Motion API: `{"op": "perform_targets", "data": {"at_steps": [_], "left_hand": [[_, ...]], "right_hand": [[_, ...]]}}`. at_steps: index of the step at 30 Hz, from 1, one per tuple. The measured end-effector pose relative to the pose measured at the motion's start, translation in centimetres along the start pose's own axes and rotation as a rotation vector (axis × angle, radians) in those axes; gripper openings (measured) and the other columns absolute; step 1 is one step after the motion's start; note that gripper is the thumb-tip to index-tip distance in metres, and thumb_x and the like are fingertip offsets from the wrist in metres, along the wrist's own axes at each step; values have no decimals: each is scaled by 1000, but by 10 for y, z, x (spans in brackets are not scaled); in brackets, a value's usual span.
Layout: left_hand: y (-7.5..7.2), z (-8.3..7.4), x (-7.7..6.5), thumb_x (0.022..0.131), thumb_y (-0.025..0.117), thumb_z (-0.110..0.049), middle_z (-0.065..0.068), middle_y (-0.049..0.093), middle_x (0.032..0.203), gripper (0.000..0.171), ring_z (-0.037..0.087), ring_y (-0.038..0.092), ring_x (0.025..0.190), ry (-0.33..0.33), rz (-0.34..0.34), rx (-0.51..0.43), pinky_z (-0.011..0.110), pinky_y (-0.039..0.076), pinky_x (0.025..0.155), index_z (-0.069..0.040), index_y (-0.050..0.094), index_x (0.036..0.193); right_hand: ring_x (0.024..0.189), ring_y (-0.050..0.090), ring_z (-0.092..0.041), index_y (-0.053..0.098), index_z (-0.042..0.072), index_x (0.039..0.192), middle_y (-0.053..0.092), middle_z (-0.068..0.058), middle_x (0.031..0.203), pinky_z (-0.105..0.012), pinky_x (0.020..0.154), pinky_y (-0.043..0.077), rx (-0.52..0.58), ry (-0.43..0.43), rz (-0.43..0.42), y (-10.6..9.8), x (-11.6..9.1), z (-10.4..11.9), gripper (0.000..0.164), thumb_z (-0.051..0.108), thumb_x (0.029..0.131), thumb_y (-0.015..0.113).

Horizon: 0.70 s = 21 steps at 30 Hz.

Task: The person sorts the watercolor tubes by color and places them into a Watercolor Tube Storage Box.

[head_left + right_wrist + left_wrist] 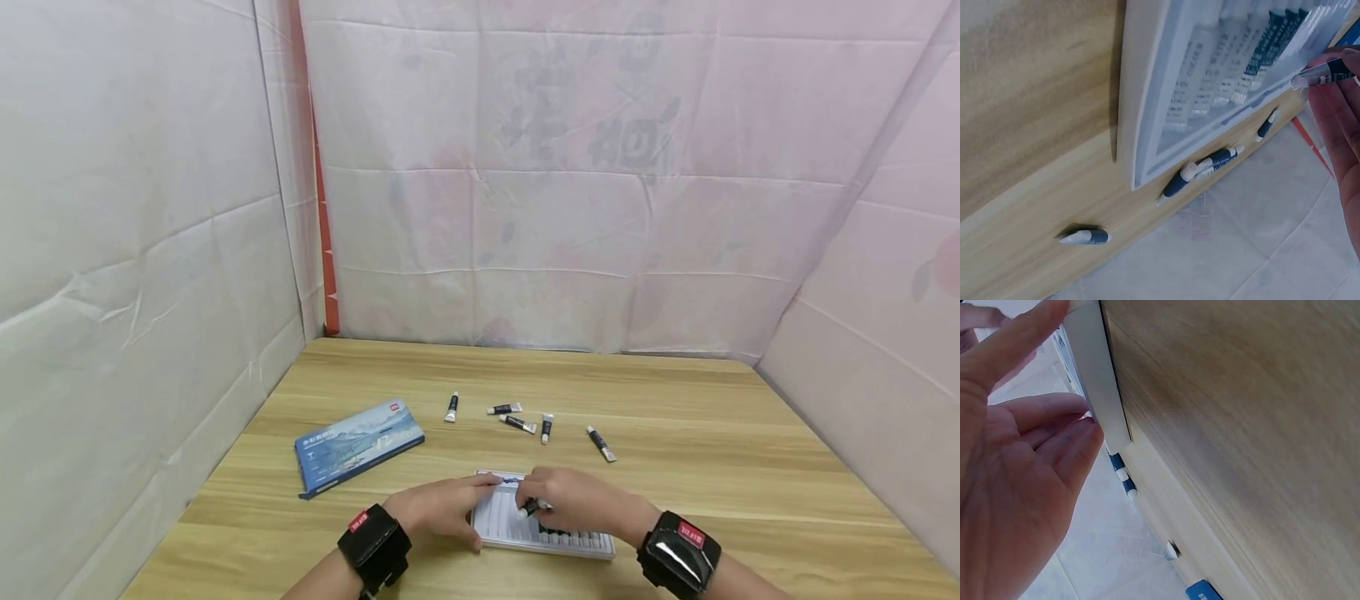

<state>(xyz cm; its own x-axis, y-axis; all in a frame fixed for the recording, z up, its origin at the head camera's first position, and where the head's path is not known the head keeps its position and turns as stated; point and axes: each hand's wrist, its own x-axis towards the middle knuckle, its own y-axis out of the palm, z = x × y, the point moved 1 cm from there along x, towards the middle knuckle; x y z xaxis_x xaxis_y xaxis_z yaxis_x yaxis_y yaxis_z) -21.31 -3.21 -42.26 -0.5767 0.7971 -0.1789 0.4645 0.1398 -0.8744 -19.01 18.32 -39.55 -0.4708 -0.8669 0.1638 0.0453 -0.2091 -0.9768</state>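
Note:
A white plastic tray lies near the front of the table, with several paint tubes lined up in its right part. My left hand holds the tray's left end, thumb at the near corner and index finger at the far one. In the left wrist view, curled fingers touch the tray wall. Over the middle of the tray, my right hand pinches a dark paint tube with a pale end. The right wrist view shows white-labelled tubes and dark green-labelled ones in slots.
Beyond the tray lie several loose paint tubes, among them one at the left and one at the right. A blue flat box with a landscape picture rests at the left. White cloth walls surround the wooden table.

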Motion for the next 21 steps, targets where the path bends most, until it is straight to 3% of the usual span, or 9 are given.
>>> {"op": "perform_targets", "data": {"at_steps": [12, 21], "left_hand": [[1, 1, -2, 75, 75, -33, 6, 33, 144, 79, 16, 33, 128, 47, -20, 12, 25, 32, 101, -4, 38, 139], [2, 2, -1, 75, 74, -33, 5, 32, 144, 78, 15, 33, 128, 51, -18, 22, 24, 32, 101, -4, 39, 138]], "right_hand": [[92, 53, 1, 61, 15, 94, 57, 8, 94, -8, 78, 42, -13, -74, 14, 13, -2, 1, 20, 7, 78, 70], [89, 51, -1, 63, 15, 92, 57, 8, 94, -8, 76, 42, -52, -53, 34, 15, -5, -5, 22, 2, 75, 69]]}}
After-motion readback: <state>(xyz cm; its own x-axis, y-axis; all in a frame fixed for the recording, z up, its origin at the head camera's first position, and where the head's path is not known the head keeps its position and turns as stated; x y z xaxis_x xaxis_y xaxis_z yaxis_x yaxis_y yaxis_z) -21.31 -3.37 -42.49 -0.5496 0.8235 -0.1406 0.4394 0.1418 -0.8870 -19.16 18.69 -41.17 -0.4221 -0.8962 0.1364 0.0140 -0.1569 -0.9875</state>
